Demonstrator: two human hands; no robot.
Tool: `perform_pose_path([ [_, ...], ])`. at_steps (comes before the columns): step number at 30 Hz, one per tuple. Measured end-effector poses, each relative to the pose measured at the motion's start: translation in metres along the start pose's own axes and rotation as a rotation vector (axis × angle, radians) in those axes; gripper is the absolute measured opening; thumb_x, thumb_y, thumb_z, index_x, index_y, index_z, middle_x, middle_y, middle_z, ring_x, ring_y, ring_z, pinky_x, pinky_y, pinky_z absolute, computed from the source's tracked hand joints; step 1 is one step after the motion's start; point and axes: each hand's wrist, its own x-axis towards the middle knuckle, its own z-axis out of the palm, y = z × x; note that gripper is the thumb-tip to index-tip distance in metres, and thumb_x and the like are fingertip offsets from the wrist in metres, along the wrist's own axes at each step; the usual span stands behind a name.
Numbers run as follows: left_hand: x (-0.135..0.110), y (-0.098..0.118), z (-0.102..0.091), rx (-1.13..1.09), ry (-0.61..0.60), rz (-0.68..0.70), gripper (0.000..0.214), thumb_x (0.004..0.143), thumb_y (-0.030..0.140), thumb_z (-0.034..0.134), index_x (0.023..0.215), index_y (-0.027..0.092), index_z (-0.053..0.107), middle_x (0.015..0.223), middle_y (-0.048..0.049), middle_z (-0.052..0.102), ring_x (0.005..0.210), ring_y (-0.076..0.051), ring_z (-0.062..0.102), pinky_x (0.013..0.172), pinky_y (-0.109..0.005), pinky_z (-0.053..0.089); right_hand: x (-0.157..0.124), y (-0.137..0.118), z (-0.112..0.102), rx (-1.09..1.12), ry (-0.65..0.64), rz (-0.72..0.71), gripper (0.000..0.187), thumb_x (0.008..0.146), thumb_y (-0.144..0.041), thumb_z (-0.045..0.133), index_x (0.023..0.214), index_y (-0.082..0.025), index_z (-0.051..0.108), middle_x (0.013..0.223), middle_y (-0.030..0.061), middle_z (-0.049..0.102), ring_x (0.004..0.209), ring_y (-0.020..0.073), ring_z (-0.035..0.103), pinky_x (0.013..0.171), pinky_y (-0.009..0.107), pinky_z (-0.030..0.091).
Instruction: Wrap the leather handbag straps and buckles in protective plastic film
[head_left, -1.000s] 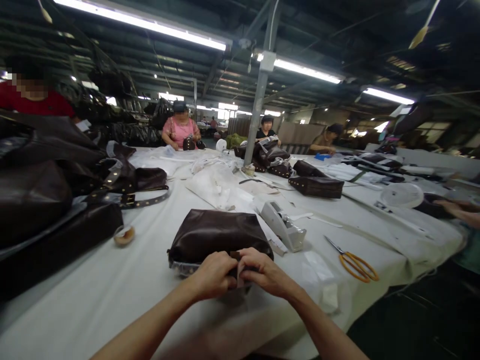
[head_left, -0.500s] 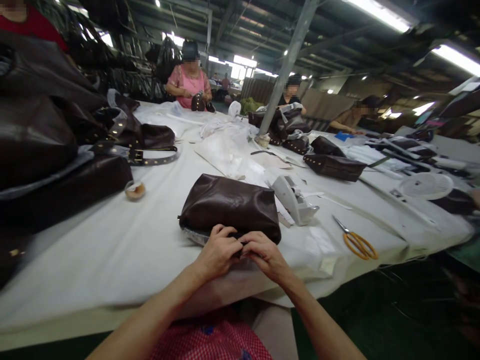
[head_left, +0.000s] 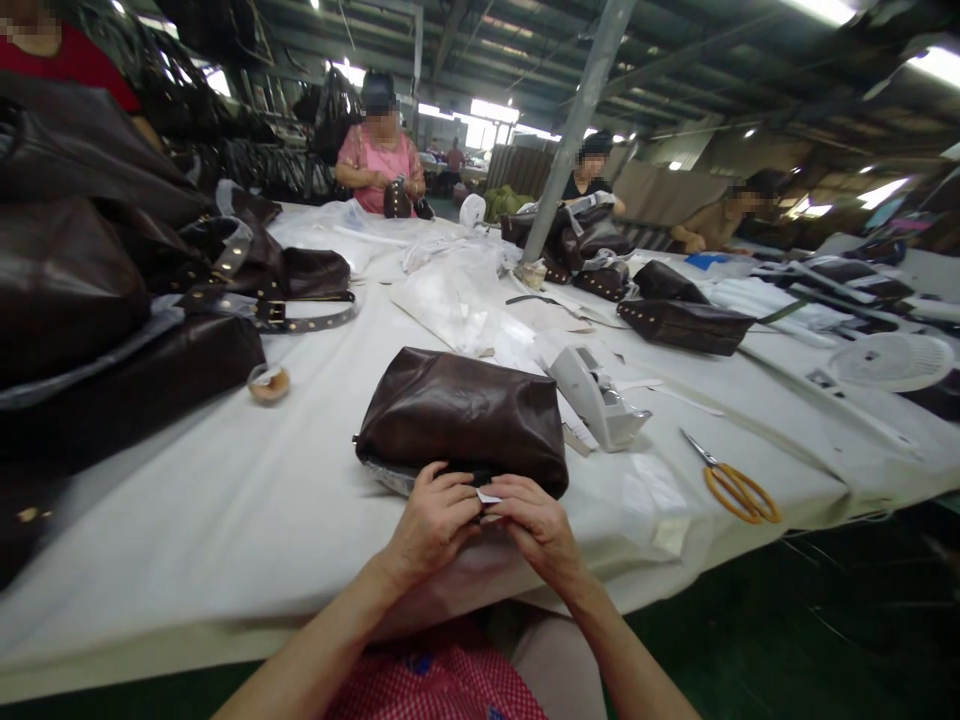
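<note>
A dark brown leather bag [head_left: 465,415] lies on the table in front of me, its open edge toward me. My left hand [head_left: 439,515] is closed at that edge, its fingers curled over the dark rim. Close beside it, my right hand [head_left: 534,520] is closed in a pinch at the same edge. Between the fingertips shows a small white label [head_left: 489,497], which the right fingers grip; whether the left fingers also grip it is hard to tell. Clear plastic peeks out along the bag's lower left edge. The bag's inside is hidden.
Right of the bag stands a grey tape dispenser [head_left: 600,400], with orange-handled scissors [head_left: 739,490] farther right. A roll of tape [head_left: 268,384] lies to the left. Brown bags [head_left: 67,260] are piled at left. Across the white-covered table [head_left: 225,520], a person in pink [head_left: 382,160] handles a studded piece.
A white label now shows between my fingertips. My hands have parted slightly, with the fingers straighter. The bag has barely moved; the view has shifted a little.
</note>
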Motion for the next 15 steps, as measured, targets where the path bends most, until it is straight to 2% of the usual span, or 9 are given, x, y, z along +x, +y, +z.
perform_pose_path([
  [4, -0.002, -0.002, 0.0, 0.013, 0.031, 0.024, 0.018, 0.09, 0.028, 0.06, 0.104, 0.02, 0.068, 0.102, -0.0096, 0.074, 0.109, -0.026, 0.064, 0.104, -0.048, 0.035, -0.002, 0.0, 0.002, 0.019, 0.052, -0.002, 0.025, 0.087, -0.013, 0.058, 0.098, -0.028, 0.074, 0.104, 0.0041, 0.075, 0.106, 0.0241, 0.065, 0.094, 0.043, 0.053],
  [7, -0.001, -0.001, 0.0, 0.039, 0.07, 0.015, 0.015, 0.089, 0.029, 0.06, 0.094, 0.018, 0.067, 0.099, -0.0113, 0.072, 0.101, -0.024, 0.065, 0.1, -0.045, 0.038, -0.002, -0.001, 0.003, 0.025, 0.092, -0.015, 0.028, 0.086, -0.009, 0.056, 0.095, -0.028, 0.075, 0.1, 0.0034, 0.076, 0.103, 0.0228, 0.066, 0.092, 0.04, 0.054],
  [15, 0.005, 0.011, -0.002, -0.053, 0.062, -0.146, 0.006, 0.087, 0.026, 0.06, 0.086, 0.02, 0.059, 0.099, -0.005, 0.072, 0.095, -0.022, 0.063, 0.088, -0.041, 0.038, -0.004, -0.003, 0.012, 0.023, 0.157, -0.031, 0.035, 0.081, -0.003, 0.049, 0.093, -0.026, 0.072, 0.094, 0.0023, 0.075, 0.098, 0.0209, 0.067, 0.089, 0.039, 0.054],
])
